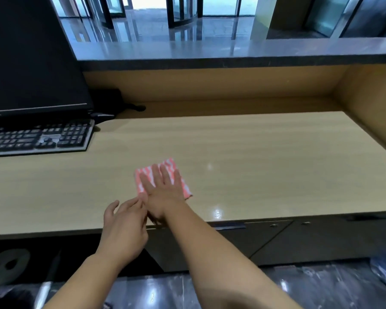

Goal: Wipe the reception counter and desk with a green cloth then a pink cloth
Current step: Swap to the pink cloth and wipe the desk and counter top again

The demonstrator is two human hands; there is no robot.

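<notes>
Head-camera view looking down over a reception desk from the staff side. Nearest, two bare forearms reach forward above a glossy dark floor. The left hand (pixel 123 224) hovers at the desk's front edge, just beside the right wrist, its fingers relaxed and slightly bent, holding nothing; whether its fingertips touch the cloth cannot be told. The right hand (pixel 163 188) lies flat, fingers straight and spread, palm pressing down on a folded pink cloth (pixel 143 175) with white stripes. The cloth sits on the pale wood-grain desk (pixel 254 163), near its front edge and roughly central. Below the desk edge are grey cabinet doors (pixel 276 237). To the left on the desk stands a dark keyboard (pixel 38 138), with a black monitor (pixel 31 63) behind it. Beyond the desk rises a wooden back panel topped by the raised grey stone counter (pixel 210 49), and past that a shiny lobby floor and glass revolving doors (pixel 183 12). No green cloth is in view, so the task is probably in its second, pink-cloth pass, with the desk being wiped now; the area around the keyboard and the right end seem left to do, and whether the counter has had its pink wipe cannot be judged
</notes>
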